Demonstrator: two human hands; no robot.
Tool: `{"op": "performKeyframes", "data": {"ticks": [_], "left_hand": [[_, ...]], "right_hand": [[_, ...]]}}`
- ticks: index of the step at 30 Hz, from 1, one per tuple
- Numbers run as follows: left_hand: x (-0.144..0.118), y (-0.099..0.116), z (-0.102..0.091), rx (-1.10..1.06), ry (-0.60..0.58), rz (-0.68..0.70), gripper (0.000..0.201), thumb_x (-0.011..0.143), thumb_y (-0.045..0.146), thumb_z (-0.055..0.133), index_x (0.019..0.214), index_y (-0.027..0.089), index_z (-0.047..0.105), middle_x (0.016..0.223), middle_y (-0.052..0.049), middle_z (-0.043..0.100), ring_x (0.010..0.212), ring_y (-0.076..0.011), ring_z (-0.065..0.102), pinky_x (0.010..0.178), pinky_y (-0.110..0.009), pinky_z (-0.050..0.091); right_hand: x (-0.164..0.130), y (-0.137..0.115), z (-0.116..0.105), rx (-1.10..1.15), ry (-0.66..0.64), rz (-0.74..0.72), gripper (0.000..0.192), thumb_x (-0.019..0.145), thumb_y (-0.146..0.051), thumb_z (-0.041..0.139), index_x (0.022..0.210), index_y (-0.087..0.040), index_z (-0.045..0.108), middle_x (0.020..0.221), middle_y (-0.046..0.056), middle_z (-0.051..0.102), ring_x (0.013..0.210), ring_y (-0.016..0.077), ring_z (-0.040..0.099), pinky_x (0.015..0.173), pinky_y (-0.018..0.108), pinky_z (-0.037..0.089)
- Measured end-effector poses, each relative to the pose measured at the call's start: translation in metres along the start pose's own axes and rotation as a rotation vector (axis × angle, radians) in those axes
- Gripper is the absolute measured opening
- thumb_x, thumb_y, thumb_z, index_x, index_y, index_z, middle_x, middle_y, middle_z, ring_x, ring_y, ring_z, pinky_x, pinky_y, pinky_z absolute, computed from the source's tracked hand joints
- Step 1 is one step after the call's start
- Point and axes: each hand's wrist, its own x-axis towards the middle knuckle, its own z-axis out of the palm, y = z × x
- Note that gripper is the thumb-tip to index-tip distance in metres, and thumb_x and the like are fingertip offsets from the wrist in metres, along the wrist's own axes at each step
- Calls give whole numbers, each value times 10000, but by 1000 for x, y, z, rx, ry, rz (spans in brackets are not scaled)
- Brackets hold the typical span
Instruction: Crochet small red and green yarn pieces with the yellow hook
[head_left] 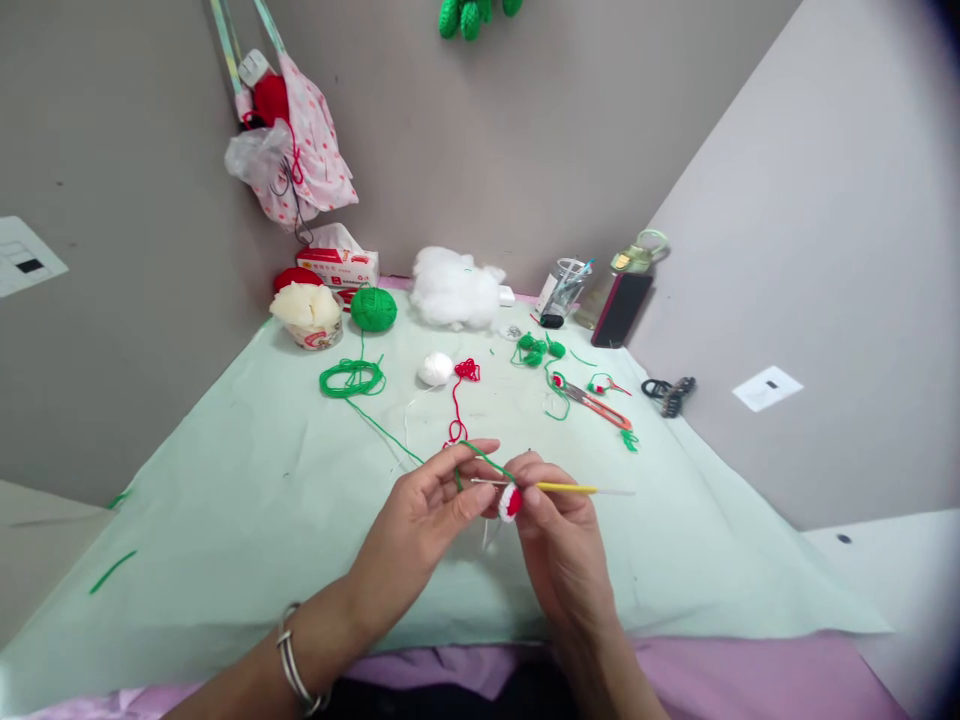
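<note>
Together, fingers point(545, 510) hold slim hook point(574, 488), rounded yarnwork point(511, 503).

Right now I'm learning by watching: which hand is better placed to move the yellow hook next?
Probably the right hand: it grips the yellow hook, with the red-and-white piece beside its thumb, while green yarn runs over the left hand.

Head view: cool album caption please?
Green yarn crosses the left hand; the right hand holds a slim yellow-handled crochet hook.
</note>
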Motion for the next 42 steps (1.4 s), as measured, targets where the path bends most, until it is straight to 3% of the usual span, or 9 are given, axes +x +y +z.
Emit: {"op": "performKeyframes", "data": {"ticks": [8,13,18,21,24,28,31,36,42], "left_hand": [[5,-3,0,-165,-124,-83,328,906,307,829,1223,237,784,808,37,673,728,-99,626,759,-250,485],[6,3,-7,38,-71,-22,363,851,250,867,1204,257,784,833,40,715,836,-133,664,874,-283,507],[5,21,-19,488,-90,216,84,918,211,780,992,249,787,917,22,783,969,-177,711,1018,-337,497],[6,29,-24,744,-154,411,119,964,130,706,929,233,753,984,3,802,987,-174,724,945,-306,526],[5,29,-26,948,-202,617,179,1012,86,619,1032,218,738,979,-24,794,934,-177,724,835,-296,549],[1,17,-24,1010,-112,758,216,1015,65,601,1120,210,722,1016,-43,799,948,-186,720,852,-305,570],[-3,6,-19,820,21,645,204,973,62,653,1052,228,742,982,-13,808,837,-160,716,810,-282,584],[-5,0,-6,322,208,189,320,860,222,832,1171,237,757,818,22,763,757,-163,716,774,-285,599],[-5,-3,-1,74,192,76,431,806,278,887,1207,232,737,837,15,723,825,-175,704,818,-297,583]], "right_hand": [[3,-5,-1,-39,-78,-30,149,817,-435,890,793,-302,828,772,18,621,814,201,617,656,302,524],[4,-8,-4,20,-163,41,149,823,-421,890,794,-287,831,741,11,632,762,173,587,691,289,495],[7,-15,-14,-2,-264,128,95,886,-375,842,855,-286,833,792,7,656,771,158,606,700,279,495],[8,-22,-17,-158,-326,98,55,939,-306,793,905,-294,833,854,6,683,819,153,641,768,286,525],[5,-28,-14,-389,-324,-10,121,980,-216,731,944,-285,823,906,16,713,865,160,682,810,296,549],[-5,-28,-5,-633,-230,-292,209,982,-103,684,1018,-273,801,921,21,730,880,154,702,776,271,568],[-13,-25,1,-749,-175,-426,289,974,-33,652,1081,-268,781,954,29,740,912,155,709,774,264,582],[-18,-22,11,-760,-115,-526,335,956,12,634,1097,-262,766,898,31,722,850,170,689,716,293,589],[-20,-9,13,-884,-28,-683,401,948,21,636,1178,-284,758,978,59,717,847,181,721,706,304,625]]}}
